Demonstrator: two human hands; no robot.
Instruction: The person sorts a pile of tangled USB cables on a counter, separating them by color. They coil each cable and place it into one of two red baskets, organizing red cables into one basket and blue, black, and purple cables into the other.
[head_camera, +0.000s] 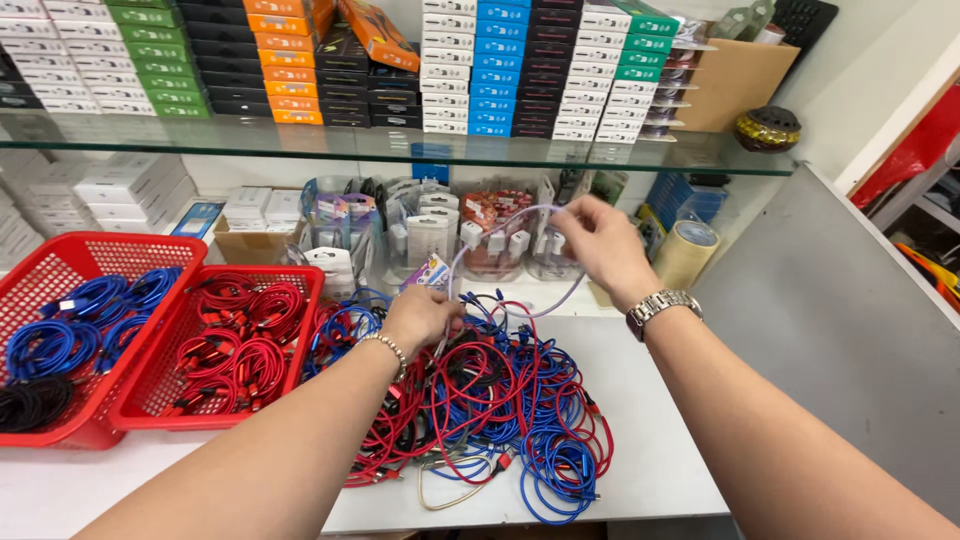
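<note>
While both hands pinch pale cable, left hand clenched on lower end, right hand gripping upper loop, cable arcs above cable pile. Looks light, limp, tangle-prone; best held near plugs. Red baskets left of pile.

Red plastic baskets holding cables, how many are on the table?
2. One red plastic basket sits at the far left, holding blue and black cables. The second red plastic basket sits right beside it, holding red cables. None other shows; the frame's left edge may hide more.
</note>
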